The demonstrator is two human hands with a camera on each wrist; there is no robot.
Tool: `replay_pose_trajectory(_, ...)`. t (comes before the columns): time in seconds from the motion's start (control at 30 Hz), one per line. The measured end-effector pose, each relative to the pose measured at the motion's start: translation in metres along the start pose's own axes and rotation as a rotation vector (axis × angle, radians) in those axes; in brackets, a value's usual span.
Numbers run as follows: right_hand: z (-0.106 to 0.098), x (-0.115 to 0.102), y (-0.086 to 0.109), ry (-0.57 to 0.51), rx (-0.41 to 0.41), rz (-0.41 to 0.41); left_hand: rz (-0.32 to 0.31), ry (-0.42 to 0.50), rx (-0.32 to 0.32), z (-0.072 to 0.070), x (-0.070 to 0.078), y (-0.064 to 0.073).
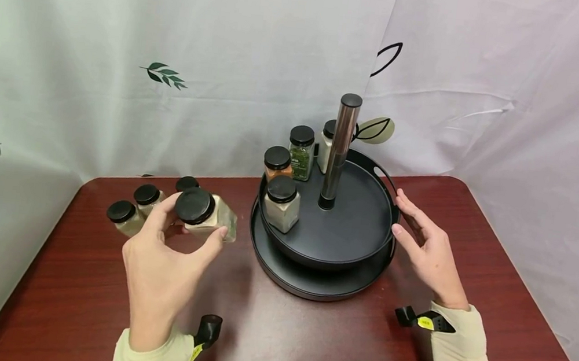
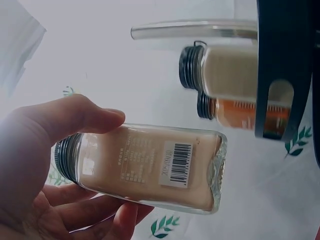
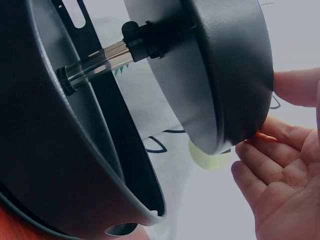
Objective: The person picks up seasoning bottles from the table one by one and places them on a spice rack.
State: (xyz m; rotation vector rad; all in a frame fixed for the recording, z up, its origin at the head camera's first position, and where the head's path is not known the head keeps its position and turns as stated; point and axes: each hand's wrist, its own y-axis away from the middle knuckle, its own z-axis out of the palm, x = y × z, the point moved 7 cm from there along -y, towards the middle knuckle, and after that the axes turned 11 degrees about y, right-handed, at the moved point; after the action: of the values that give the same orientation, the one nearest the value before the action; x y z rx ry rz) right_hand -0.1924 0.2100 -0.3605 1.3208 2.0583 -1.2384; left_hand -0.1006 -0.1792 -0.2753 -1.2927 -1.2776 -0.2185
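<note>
My left hand [image 1: 162, 273] grips a square glass spice jar [image 1: 220, 220] between thumb and fingers, raised above the table left of a two-tier black turntable rack [image 1: 353, 221]. Pale powder fills this jar, and its black lid points back toward the palm; a barcode label [image 2: 176, 165] shows in the left wrist view. With fingers and thumb spread fairly straight, my right hand [image 1: 429, 255] touches the outer wall of the upper tray [image 3: 240, 65] at its right side. Along the left of that tier stand several black-lidded jars, among them a pale one [image 1: 282, 209] and a green one [image 1: 300, 161].
More black-lidded jars [image 1: 131, 220] stand on the red-brown table [image 1: 74, 293] behind my left hand. From the rack's middle rises a shiny post [image 1: 342, 145] with a black cap. A white curtain [image 1: 259, 55] with leaf prints hangs close behind the table.
</note>
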Motion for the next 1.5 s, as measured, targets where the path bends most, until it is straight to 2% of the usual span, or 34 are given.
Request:
replay_pose_trajectory(0.27,-0.002,0.002,0.001,0.003,-0.02,0.04,0.059,0.028,-0.037,0.014,0.009,0.007)
replay_pose_trajectory(0.7,-0.003,0.002,0.002,0.011,-0.015,0.042,0.065,0.098,-0.108,0.036,0.022,0.014)
replay_pose_trajectory(1.1,-0.004,0.002,0.002,0.012,-0.01,0.043,0.093,0.162,-0.208,0.072,0.033,0.021)
replay_pose_trajectory(1.33,-0.003,0.004,0.002,-0.018,-0.02,0.044,0.059,0.191,-0.259,0.093,0.034,0.025)
replay_pose_trajectory(1.5,-0.003,0.005,0.002,-0.042,-0.018,0.051,0.062,0.176,-0.288,0.105,0.034,0.029)
